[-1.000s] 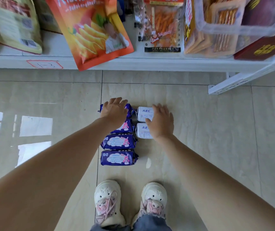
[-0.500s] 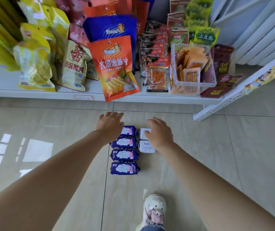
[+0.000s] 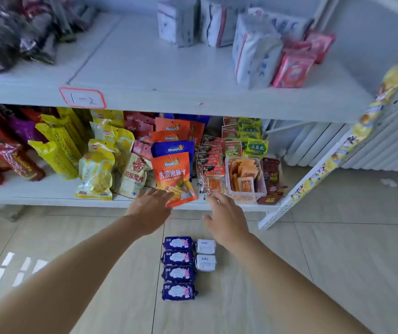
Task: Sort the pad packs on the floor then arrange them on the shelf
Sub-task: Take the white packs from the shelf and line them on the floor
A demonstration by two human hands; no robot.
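Observation:
Several purple pad packs (image 3: 178, 267) lie in a column on the tiled floor, with two white ABC pad packs (image 3: 205, 254) in a column beside them on the right. My left hand (image 3: 150, 209) and my right hand (image 3: 226, 219) hover above and beyond the packs, both with fingers spread and holding nothing. On the upper shelf (image 3: 169, 68), marked 1-2, stand white pad packs (image 3: 253, 49) and pink pad packs (image 3: 294, 68) at the right.
The lower shelf (image 3: 48, 194) is packed with snack bags, an orange chip bag (image 3: 172, 177) leaning over its edge, and a clear bin of packets (image 3: 245, 180). A white perforated shelf side panel (image 3: 313, 169) with yellow trim runs down to the floor at the right.
Both hands have lifted off the pad packs and risen toward the shelves. The view has tilted up, so the upper shelf now shows and my shoes have dropped out of view.

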